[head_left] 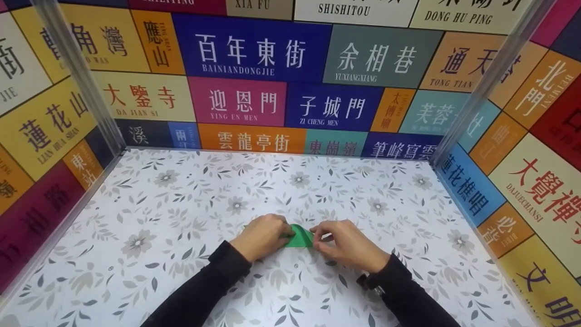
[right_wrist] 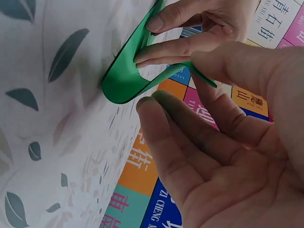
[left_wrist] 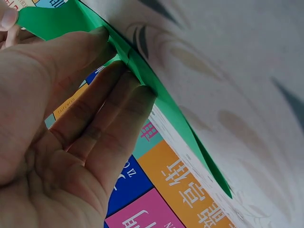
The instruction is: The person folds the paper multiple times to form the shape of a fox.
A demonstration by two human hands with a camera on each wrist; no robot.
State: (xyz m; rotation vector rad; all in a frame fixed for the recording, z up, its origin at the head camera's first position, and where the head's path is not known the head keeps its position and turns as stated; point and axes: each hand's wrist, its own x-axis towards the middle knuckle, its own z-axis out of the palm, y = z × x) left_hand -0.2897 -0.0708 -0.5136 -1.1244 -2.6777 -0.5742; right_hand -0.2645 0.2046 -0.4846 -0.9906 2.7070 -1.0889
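Note:
A strip of green paper (head_left: 300, 238) lies low on the table, one end bent up and over in a loop. My left hand (head_left: 267, 235) holds the strip down near its middle, thumb and fingertips against it. In the left wrist view the flat part of the green paper (left_wrist: 173, 116) runs out past those fingertips. My right hand (head_left: 352, 244) pinches the raised end between thumb and index finger, its other fingers loosely bent. From the right wrist, the loop of the green paper (right_wrist: 124, 81) shows as an unpressed curve between both hands.
A white tabletop (head_left: 190, 195) with a grey leaf and flower pattern spreads under both hands. Walls of coloured panels (head_left: 252, 50) with printed characters stand behind and on both sides. Clear edge strips (head_left: 476, 91) run up the back corners.

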